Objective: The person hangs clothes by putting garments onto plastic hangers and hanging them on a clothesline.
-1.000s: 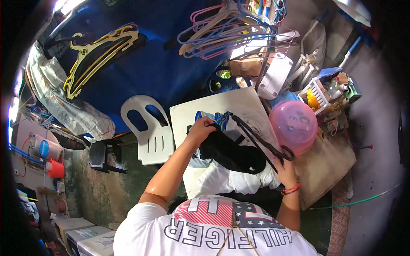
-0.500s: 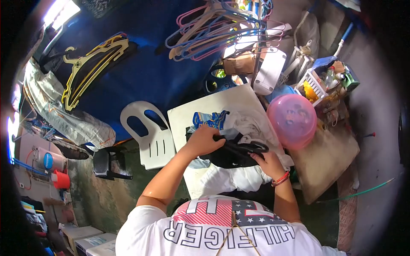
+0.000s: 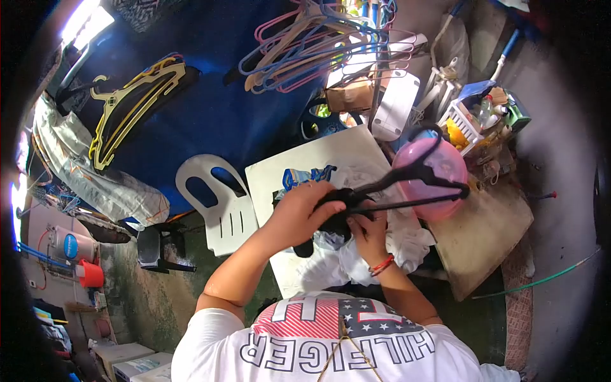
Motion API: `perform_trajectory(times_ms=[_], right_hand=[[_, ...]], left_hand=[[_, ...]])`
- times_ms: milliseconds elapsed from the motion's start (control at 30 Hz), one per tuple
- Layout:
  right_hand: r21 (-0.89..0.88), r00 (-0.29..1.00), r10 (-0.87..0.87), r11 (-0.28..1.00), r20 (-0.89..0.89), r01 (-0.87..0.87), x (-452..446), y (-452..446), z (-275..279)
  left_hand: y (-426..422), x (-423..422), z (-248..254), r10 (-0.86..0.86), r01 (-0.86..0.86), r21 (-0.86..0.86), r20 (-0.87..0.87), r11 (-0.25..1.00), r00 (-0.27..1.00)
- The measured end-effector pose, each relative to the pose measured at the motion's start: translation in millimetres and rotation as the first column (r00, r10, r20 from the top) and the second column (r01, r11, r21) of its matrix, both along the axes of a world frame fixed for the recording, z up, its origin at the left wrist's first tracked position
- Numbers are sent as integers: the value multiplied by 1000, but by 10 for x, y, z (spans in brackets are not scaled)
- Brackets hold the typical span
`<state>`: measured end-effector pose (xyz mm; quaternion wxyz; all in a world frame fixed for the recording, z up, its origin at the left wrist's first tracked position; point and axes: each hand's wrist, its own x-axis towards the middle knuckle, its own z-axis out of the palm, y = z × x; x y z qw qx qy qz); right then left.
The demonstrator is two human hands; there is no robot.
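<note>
My left hand [image 3: 304, 213] is closed around a black clothes hanger [image 3: 417, 172], held above the white table [image 3: 270, 170] with its hook to the upper right. Dark cloth of a black garment [image 3: 337, 224] hangs bunched between my hands. My right hand [image 3: 370, 237], with a red bracelet at the wrist, pinches that cloth just under the hanger; its fingertips are partly hidden. Behind my left hand lies a blue patterned cloth [image 3: 304, 177]. White clothes [image 3: 407, 249] are heaped beside and beneath my right hand.
A pink basin [image 3: 439, 169] stands at the table's right edge, partly behind the hanger. On the left is a white plastic chair [image 3: 230, 226]. Several hangers [image 3: 312, 48] hang overhead, with yellow hangers [image 3: 114, 100] further left. A white basket [image 3: 463, 124] holds bottles at the right.
The black hanger has swung up, its hook now pointing to the upper right over the pink basin. My right hand has moved left and down, close to my left hand. The black garment looks more bunched.
</note>
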<state>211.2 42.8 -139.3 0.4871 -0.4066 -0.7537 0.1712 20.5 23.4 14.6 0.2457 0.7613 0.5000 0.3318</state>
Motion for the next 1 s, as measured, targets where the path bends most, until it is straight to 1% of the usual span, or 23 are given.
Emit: perform_trajectory(times_ms=[100,133,233,267,367,400,433,500,533,567,600,633,667,700,733,767,833,867,967,1000], right_hand=[[-2,997,-34,999,67,35,-12,130,-189],[-121,1000,-29,992,0,29,58,269,-534],[-143,971,-181,969,154,203,176,290,-461],[-86,972,-148,982,183,166,188,295,-419],[-34,961,-27,999,275,37,138,235,-327],[-108,888,-27,990,458,86,137,137,-238],[-249,933,77,968,353,14,174,155,-281],[-486,966,244,857,88,-172,382,248,-421],[-474,983,170,872,67,-118,550,289,-318],[-511,994,105,857,32,-74,715,304,-22],[-548,999,36,836,-2,-31,881,318,204],[-495,999,-30,869,-45,3,1067,337,188],[-550,990,-98,834,-102,26,1177,335,384],[-495,989,-118,867,-93,56,1257,317,480],[-436,987,-135,896,-82,86,1326,302,556],[-373,986,-148,921,-70,112,1368,279,631],[-352,983,-175,918,56,184,1390,212,803],[-339,976,-185,916,117,215,1387,202,846],[-335,967,-218,909,128,249,1465,313,616],[-339,970,-193,911,147,233,1421,274,671]], left_hand=[[-116,-26,145,-36,33,93,34,995,999],[-174,-61,219,-15,11,65,57,998,998],[-317,-209,301,-58,54,42,100,998,993],[-369,-205,311,-45,41,32,111,999,993],[-421,-185,303,-26,19,134,46,991,999],[-418,-211,245,29,-49,179,112,983,993],[-418,-233,260,77,-113,213,170,970,982],[-428,-410,262,213,-234,188,122,954,969],[-448,-511,274,252,-263,164,88,951,964],[-441,-633,204,240,-253,198,88,947,967],[-464,-723,181,249,-251,183,36,950,968],[-490,-791,160,253,-247,168,-17,954,967],[-506,-844,127,219,-205,169,-70,964,973],[-527,-870,89,186,-165,168,-119,972,975],[-558,-859,51,192,-183,125,-70,975,979],[-575,-884,29,158,-150,105,-74,983,985],[-615,-985,3,102,-97,69,-79,993,992],[-637,-1013,-3,97,-94,79,-32,992,995],[-669,-1111,-49,69,-70,94,15,993,997],[-670,-1090,-63,62,-63,102,10,993,998]])
